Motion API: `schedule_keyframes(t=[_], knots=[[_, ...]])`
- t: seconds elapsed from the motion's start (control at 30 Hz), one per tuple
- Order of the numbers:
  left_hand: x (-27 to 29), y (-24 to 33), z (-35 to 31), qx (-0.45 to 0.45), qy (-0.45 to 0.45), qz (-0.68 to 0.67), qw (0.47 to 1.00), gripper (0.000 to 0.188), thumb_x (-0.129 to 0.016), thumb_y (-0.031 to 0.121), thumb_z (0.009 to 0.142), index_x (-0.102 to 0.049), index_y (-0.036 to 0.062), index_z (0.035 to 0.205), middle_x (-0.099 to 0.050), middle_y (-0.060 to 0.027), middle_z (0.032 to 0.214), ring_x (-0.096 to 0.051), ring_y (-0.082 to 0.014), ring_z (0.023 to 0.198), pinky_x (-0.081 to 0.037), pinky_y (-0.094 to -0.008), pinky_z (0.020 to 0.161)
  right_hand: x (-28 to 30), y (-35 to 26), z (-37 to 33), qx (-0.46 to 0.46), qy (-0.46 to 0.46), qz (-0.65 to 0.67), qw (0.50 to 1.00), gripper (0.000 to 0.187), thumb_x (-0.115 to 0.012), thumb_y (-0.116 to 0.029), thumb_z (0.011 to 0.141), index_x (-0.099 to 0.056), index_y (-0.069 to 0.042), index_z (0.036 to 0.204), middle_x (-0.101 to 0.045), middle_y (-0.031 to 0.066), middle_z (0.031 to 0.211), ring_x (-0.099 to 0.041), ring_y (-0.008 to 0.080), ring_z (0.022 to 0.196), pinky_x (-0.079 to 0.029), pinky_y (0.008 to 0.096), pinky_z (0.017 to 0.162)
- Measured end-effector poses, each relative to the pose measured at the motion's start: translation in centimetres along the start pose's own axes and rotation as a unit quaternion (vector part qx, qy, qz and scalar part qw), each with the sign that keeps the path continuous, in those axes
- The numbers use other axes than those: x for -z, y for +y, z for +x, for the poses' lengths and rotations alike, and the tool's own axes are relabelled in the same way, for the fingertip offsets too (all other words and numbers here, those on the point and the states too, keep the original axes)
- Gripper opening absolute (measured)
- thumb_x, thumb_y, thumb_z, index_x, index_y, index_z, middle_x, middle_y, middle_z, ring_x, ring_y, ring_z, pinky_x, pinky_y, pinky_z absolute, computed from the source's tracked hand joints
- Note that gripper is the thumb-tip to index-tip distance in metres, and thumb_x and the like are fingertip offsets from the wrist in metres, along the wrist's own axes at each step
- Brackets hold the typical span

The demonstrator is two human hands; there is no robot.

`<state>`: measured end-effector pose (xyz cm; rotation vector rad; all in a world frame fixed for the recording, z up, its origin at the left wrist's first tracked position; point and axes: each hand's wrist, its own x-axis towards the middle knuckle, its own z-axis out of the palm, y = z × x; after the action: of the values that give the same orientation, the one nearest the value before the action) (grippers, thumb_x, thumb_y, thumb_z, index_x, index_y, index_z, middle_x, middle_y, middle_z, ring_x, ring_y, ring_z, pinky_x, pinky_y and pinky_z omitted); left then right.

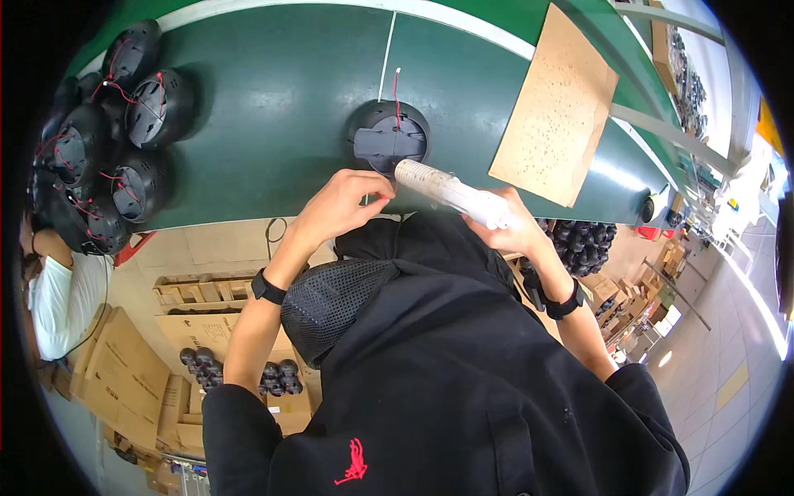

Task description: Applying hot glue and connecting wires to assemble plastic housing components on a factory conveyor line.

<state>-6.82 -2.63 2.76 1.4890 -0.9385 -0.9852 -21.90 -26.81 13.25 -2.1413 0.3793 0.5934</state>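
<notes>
In front of me on the green bench lies a round black plastic housing point(387, 140), its open side up. A thin red wire with a small white connector rises from its middle toward the far side. My right hand point(506, 227) is closed around a white cylindrical hand tool point(447, 188) with a perforated, cream-coloured front barrel. The tool's front end reaches the housing's near right edge. My left hand point(351, 202) is at the near edge of the housing, thumb and forefinger pinched together. What they hold, if anything, is too small to make out.
Several similar black housings with red wires point(157, 107) are heaped at the left of the green bench point(273, 124). A brown cardboard sheet point(558, 107) lies to the right. Below stand cardboard boxes point(136, 376). At the far left a person in a white sleeve point(66, 306) sits close by.
</notes>
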Motion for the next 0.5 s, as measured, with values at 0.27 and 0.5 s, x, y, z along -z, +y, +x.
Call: schedule_keyframes(t=[0.27, 0.5], knots=[[-0.08, -0.28, -0.07, 0.007, 0.001, -0.007, 1.0, 0.013, -0.069, -0.001, 0.082, -0.069, -0.0041, 0.094, -0.072, -0.0137, 0.097, -0.07, -0.0287, 0.089, -0.055, -0.0349, 0.081, -0.24, 0.03, 0.07, 0.005, -0.002, -0.019, 1.0, 0.016, -0.069, -0.007, 0.072, -0.063, 0.0, 0.085, -0.066, 0.02, 0.08, -0.063, 0.042, 0.074, -0.052, 0.04, 0.065], [0.02, -0.06, -0.14, -0.002, 0.004, 0.002, 1.0, 0.013, -0.069, 0.0, 0.082, -0.069, -0.0038, 0.094, -0.072, -0.0136, 0.097, -0.07, -0.0284, 0.089, -0.055, -0.0346, 0.081, -0.51, 0.01, 0.19, 0.009, 0.005, -0.019, 1.0, 0.017, -0.068, -0.006, 0.071, -0.064, 0.001, 0.086, -0.065, 0.0211, 0.079, -0.063, 0.0428, 0.073, -0.052, 0.0401, 0.064]])
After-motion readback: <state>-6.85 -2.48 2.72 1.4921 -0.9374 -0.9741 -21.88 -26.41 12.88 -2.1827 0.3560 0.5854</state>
